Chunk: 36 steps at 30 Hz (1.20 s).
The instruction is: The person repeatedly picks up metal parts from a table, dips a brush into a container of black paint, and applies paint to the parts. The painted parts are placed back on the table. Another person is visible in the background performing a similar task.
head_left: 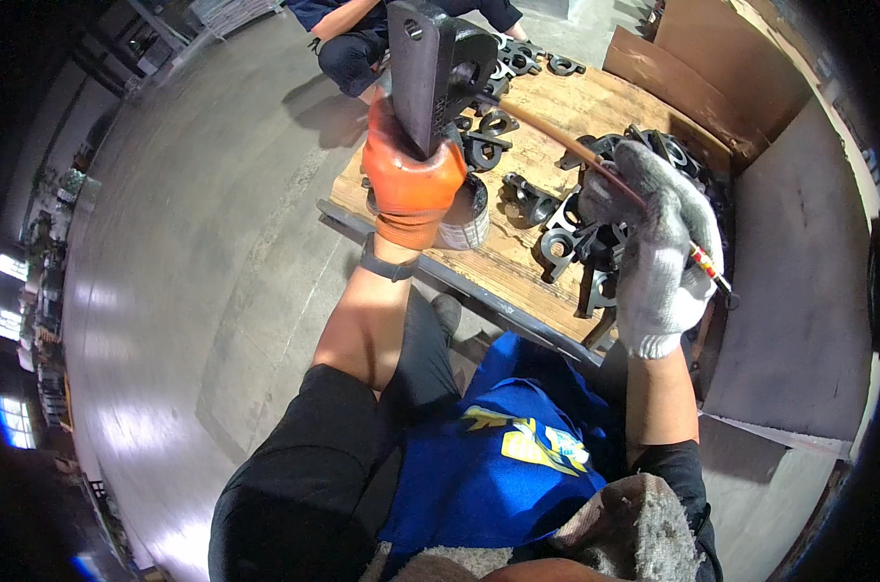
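My left hand (413, 184), in an orange coated glove, grips a black metal bracket (423, 82) by its lower end. The bracket stands upright, with a flat plate, a small hole at the top and a round opening on its right. A slim brush (566, 139) with a reddish-brown handle is pinched in my right hand (658, 247), which wears a whitish knit glove stained grey. The brush's dark tip reaches the bracket's ring; whether it touches cannot be made out. Just right of my left wrist stands a pale can (467, 225) with a dark, smeared inside.
Several black brackets (559, 247) lie on the wooden tabletop (556, 102), heaped at the right and more at the far end. Cardboard (668, 87) and a grey panel (799, 281) wall off the right side. A metal edge (498, 315) runs along the front. Another person (353, 48) sits at the far left.
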Each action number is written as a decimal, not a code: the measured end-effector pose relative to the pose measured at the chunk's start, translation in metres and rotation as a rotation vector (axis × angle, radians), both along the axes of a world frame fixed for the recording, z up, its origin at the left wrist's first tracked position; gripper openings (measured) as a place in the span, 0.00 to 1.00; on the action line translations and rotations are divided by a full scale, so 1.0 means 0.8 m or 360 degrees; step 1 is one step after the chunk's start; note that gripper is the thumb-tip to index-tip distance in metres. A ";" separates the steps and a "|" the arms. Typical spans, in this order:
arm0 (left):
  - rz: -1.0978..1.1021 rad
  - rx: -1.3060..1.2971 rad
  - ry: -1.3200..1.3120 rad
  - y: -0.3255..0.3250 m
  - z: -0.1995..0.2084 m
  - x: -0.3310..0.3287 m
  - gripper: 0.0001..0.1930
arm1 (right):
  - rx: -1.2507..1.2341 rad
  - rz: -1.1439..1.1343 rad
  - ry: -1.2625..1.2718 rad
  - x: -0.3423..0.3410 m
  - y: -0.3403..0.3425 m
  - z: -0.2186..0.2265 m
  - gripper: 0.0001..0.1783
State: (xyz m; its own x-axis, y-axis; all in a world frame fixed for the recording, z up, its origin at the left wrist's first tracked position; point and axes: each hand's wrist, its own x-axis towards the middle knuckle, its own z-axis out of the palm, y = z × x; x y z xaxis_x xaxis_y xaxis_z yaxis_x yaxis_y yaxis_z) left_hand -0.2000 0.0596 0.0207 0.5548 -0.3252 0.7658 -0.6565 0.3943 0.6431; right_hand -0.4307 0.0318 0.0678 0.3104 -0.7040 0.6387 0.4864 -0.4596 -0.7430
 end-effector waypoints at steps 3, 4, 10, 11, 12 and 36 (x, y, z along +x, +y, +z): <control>0.0146 -0.0014 -0.0174 -0.005 -0.010 0.009 0.34 | -0.0045 -0.0047 0.0086 0.000 0.001 0.005 0.18; 0.0175 -0.0034 -0.0207 -0.005 -0.012 0.011 0.34 | -0.0060 -0.0058 0.0126 -0.001 0.001 0.006 0.19; -0.0185 -0.0097 0.0099 -0.004 0.000 -0.004 0.30 | 0.0181 -0.0053 0.0174 -0.004 0.005 0.014 0.17; -0.0245 -0.0125 0.0224 -0.005 -0.004 -0.001 0.28 | 0.0254 -0.0124 0.0111 -0.004 0.003 0.015 0.17; -0.0305 -0.0153 0.0350 -0.008 -0.012 0.005 0.26 | 0.0326 -0.0197 0.0049 -0.005 0.000 0.017 0.19; -0.3092 0.0038 0.3011 0.026 -0.004 0.006 0.06 | 0.0277 -0.0098 0.0342 0.003 -0.083 -0.018 0.19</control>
